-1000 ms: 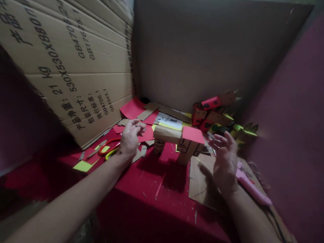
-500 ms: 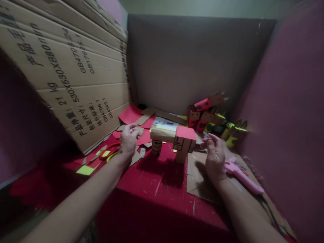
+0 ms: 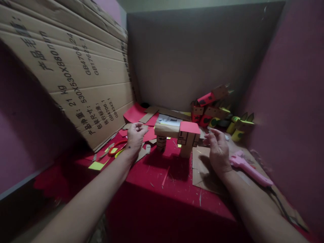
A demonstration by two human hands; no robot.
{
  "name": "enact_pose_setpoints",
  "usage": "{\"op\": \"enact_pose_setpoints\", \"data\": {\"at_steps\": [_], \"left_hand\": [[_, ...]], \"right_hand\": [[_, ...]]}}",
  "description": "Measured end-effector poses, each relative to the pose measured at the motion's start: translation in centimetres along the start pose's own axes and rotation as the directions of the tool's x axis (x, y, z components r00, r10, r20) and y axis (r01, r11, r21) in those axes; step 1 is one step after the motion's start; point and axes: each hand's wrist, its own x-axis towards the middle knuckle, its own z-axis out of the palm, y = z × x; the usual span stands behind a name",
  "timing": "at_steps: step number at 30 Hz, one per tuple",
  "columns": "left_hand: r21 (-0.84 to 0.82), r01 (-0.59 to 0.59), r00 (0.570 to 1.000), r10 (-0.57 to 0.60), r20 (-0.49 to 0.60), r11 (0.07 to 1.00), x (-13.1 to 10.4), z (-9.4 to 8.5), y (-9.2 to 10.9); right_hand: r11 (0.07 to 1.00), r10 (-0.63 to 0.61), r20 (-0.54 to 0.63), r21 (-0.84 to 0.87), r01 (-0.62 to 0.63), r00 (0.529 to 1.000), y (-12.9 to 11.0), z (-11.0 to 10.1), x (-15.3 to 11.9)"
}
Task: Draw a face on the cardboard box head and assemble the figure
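Note:
A small cardboard model (image 3: 167, 130) stands upright on the red tabletop between my hands. It has a tube-like body, a red-topped block at its right end and black lines drawn on its sides. My left hand (image 3: 135, 136) is to its left, apart from it, fingers pinched together; anything held there is too small to make out. On the other side, my right hand (image 3: 217, 146) hovers over a flat cardboard piece (image 3: 202, 168), fingers curled in toward the thumb. Whatever those fingertips hold is unclear. A pink glue gun (image 3: 250, 168) lies just right of that hand.
Red-handled scissors (image 3: 116, 148) and paper scraps lie at left. Behind are red paper (image 3: 135, 113) and cardboard strips. Several red and yellow cardboard animals (image 3: 207, 111) are piled at the back right. A tall cardboard sheet (image 3: 83, 74) leans on the left side.
The view has shifted slightly, so everything appears a little further right and higher. Both hands keep nearly the same pose beside the cardboard model, which still stands in place.

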Motion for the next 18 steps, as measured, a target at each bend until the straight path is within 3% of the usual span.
{"op": "enact_pose_setpoints", "data": {"at_steps": [10,18], "left_hand": [[-0.018,0.016,0.998,-0.015,0.059,1.000,-0.22,-0.21,0.27],[-0.055,0.067,0.993,-0.061,0.104,0.996,-0.30,0.11,0.13]], "right_hand": [[0.994,-0.049,0.222,0.109,0.026,0.974,-0.14,-0.16,-0.46],[0.997,-0.022,0.356,0.081,-0.008,0.934,0.41,0.10,-0.73]]}}
